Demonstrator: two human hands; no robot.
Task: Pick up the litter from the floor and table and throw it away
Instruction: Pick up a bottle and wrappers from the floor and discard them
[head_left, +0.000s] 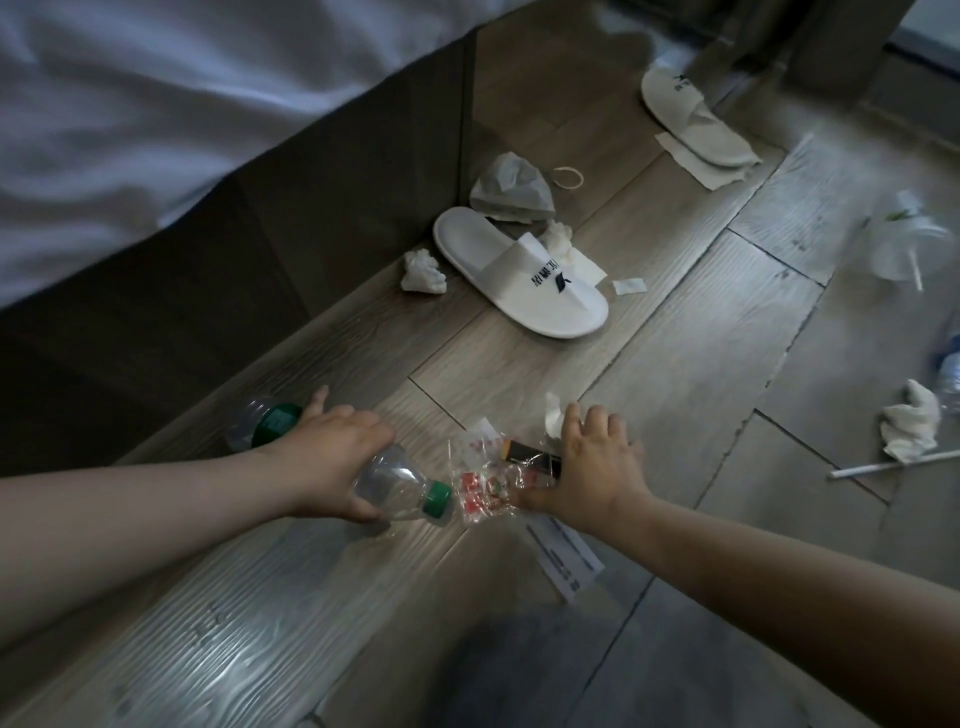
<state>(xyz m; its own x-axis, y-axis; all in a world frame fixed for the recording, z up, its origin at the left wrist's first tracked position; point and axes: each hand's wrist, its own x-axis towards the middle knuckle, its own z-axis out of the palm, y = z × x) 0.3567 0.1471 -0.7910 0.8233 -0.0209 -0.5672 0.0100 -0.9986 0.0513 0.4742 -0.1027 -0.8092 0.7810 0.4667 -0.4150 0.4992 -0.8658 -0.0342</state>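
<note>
Head view takes in a bed (156, 130) with white sheets on the left, its dark base meeting the wood-look floor (260, 623), where litter lies scattered around a white slipper (519, 275). Nearest the camera is a clear bottle (395, 478) with a green cap. The left hand (332, 452) is wrapped round its middle, thumb beneath and forefinger stretched out straight. Just beside the cap, the right hand (597, 467) lies with fingers spread and fairly straight over a small heap: a clear wrapper (478, 483) with red print, a dark packet (524, 452) and a tissue scrap (553, 421). Nothing there looks properly gripped yet. The thin bottle could buckle or slide from a one-handed hold and roll toward the bed base. The slick wrapper may skid out from under flat fingers, and closing on three loose pieces at once risks dropping the smallest. A printed slip (566, 561) lies flat under the right forearm and is easy to miss, as are the crumpled tissue (423, 270) by the slipper and other pieces farther off.
</note>
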